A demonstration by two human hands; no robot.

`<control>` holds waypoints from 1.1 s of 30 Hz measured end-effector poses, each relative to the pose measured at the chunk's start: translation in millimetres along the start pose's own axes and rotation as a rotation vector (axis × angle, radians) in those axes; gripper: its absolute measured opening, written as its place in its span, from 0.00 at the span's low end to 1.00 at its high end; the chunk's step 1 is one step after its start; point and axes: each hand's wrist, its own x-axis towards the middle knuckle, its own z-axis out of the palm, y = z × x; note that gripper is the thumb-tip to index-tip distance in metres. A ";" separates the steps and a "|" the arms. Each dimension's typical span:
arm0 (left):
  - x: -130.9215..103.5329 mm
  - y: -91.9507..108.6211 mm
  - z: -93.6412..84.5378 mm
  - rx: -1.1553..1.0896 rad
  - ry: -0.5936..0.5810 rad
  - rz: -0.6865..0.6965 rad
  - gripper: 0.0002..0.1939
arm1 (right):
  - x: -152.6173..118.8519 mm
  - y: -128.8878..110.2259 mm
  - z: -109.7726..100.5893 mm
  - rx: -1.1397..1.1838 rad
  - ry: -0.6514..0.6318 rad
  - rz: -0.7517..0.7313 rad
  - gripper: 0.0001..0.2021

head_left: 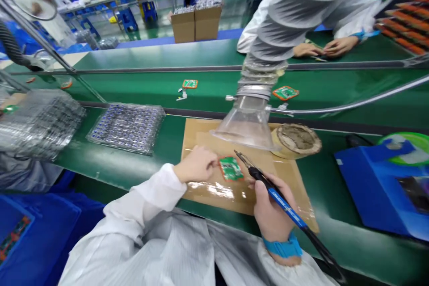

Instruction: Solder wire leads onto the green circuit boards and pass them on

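A green circuit board (231, 168) with an orange rim lies on a brown cardboard sheet (208, 194). At the board's left edge, my left hand (197, 164) has its fingers curled, thumb and fingertips closed on the rim. My right hand (275, 203) wraps around a blue and black soldering iron (284, 205), held like a pen. Its metal tip points up and left, just above the board's upper right side and apart from it. Over the sheet hangs the clear hood (246, 123) of a fume extractor duct (276, 27).
Left of the sheet lies a clear tray of small parts (129, 126), beside stacked trays (36, 120). A round wooden-looking block (296, 140) and a blue box (378, 183) stand right. Boards (190, 84) lie on the green belt; opposite, a person's hands (338, 48) work.
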 end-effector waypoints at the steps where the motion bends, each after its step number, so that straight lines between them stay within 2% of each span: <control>1: 0.2 5.5 5.9 0.113 -0.013 0.028 0.06 | -1.4 0.0 4.8 -0.001 -0.049 0.029 0.21; 5: -5.3 16.6 20.5 0.319 0.021 -0.013 0.10 | -5.8 9.4 15.9 0.015 -0.182 0.081 0.26; 8: -20.7 7.6 10.0 0.280 0.129 -0.043 0.08 | -7.8 14.6 18.3 -0.034 -0.287 0.012 0.25; 11: -51.6 -25.1 -25.5 0.252 0.318 -0.116 0.04 | -9.6 10.5 18.8 -0.142 -0.342 -0.044 0.23; 14: -98.5 -80.4 -79.4 0.312 0.607 -0.331 0.06 | -10.1 4.7 19.0 -0.177 -0.344 -0.064 0.25; 16: -136.8 -118.9 -116.6 0.392 0.712 -0.532 0.07 | -9.2 4.9 18.4 -0.173 -0.346 -0.083 0.26; 17: -156.9 -135.5 -133.1 0.438 0.710 -0.633 0.08 | -8.4 6.7 17.7 -0.173 -0.349 -0.095 0.26; 19: -194.6 -160.0 -158.9 0.510 0.627 -0.789 0.08 | -6.4 13.1 16.0 -0.169 -0.364 -0.116 0.25; 22: -231.0 -176.0 -178.1 0.570 0.530 -0.816 0.10 | -4.1 24.4 14.3 -0.154 -0.372 -0.119 0.27; 24: -235.3 -179.8 -182.5 0.577 0.509 -0.799 0.10 | -3.6 28.1 14.3 -0.148 -0.361 -0.118 0.29; 26: -224.6 -184.2 -185.3 0.566 0.482 -0.796 0.09 | -3.6 27.2 14.9 -0.154 -0.352 -0.106 0.28; 33: -147.1 -211.6 -206.5 0.593 0.427 -0.798 0.15 | -3.2 14.5 17.3 -0.190 -0.320 -0.045 0.21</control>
